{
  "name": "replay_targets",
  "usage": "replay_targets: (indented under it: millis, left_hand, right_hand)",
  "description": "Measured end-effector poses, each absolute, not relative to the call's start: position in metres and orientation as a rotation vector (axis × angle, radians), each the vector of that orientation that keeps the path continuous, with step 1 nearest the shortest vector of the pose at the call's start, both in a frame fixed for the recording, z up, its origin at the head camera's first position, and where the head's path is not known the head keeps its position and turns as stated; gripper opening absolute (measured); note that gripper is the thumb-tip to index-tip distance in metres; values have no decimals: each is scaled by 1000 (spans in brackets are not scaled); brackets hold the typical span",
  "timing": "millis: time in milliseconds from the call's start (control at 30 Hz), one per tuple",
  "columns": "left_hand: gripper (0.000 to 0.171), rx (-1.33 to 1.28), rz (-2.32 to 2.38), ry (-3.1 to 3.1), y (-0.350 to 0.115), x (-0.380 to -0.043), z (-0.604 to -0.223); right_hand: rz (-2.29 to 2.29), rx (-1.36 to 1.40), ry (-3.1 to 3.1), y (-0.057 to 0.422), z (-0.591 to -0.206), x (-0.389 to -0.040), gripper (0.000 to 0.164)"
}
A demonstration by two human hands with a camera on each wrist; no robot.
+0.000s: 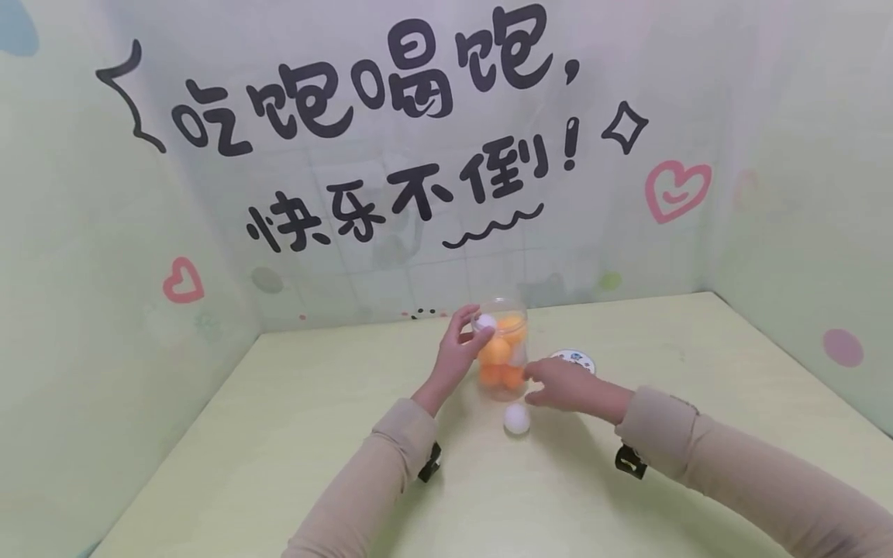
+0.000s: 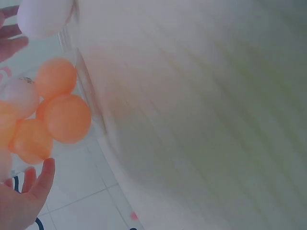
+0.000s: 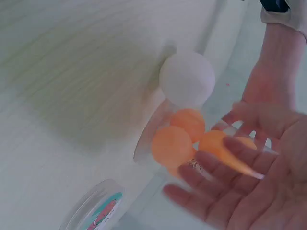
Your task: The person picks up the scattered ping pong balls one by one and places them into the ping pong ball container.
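A clear plastic jar (image 1: 504,391) stands on the table, holding several orange and white ping-pong balls. My left hand (image 1: 459,358) grips the jar near its top from the left, thumb in front. In the left wrist view, fingertips of this left hand (image 2: 29,196) lie against the jar beside an orange ball (image 2: 67,119). On the table just in front of the jar rests a loose white ping-pong ball (image 1: 517,419). Right of that ball and close to the jar is my right hand (image 1: 568,385); its fingers (image 3: 211,172) are spread, with nothing held.
Behind the right hand lies a round printed lid (image 1: 574,359), flat on the pale table (image 1: 279,434). A wall with large dark lettering (image 1: 418,194) rises at the table's back, and side walls (image 1: 823,232) enclose it left and right.
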State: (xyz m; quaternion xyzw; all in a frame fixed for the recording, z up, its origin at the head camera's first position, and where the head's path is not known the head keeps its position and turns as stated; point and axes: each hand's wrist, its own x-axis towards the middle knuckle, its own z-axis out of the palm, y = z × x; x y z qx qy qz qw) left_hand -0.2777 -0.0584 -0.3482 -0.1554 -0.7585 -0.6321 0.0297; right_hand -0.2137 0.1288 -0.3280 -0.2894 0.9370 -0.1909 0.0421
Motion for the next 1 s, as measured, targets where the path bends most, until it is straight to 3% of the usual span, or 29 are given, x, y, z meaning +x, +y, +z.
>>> replay_targets:
  millis: [100, 200, 467, 1000]
  left_hand:
    - [55, -480, -1956, -2345, -58, -278, -347]
    - [56, -482, -1983, -2361, -58, -277, -347]
    - [54, -479, -1982, -2384, -60, -250, -324]
    - [53, -477, -1964, -2393, -58, -251, -322]
  right_hand:
    - [-470, -1235, 2852, 124, -335, -205, 35]
    - [-334, -1411, 2810, 120, -343, -201, 33]
    - [-310, -1327, 2788, 115, -352, -200, 30]
    - [-268, -1253, 2801, 120, -337, -209, 31]
